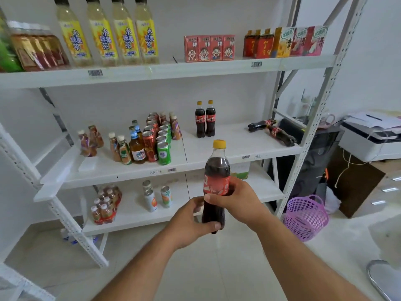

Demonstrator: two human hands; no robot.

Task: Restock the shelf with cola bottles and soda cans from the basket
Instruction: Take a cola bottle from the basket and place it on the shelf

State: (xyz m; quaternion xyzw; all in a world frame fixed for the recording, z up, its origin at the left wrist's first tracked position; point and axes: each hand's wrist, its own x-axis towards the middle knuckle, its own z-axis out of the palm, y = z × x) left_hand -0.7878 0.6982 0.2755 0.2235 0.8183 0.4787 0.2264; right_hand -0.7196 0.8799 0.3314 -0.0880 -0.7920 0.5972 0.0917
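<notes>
Full cola bottle upright; right hand wraps label, left hand grips base; likely heavy, smooth, best held mid-body.

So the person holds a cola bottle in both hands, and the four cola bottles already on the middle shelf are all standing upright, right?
Not quite. The head view shows only two cola bottles standing upright on the middle shelf; the other two lie on their sides near its right end. The rest holds: left hand and right hand both hold a cola bottle.
</notes>
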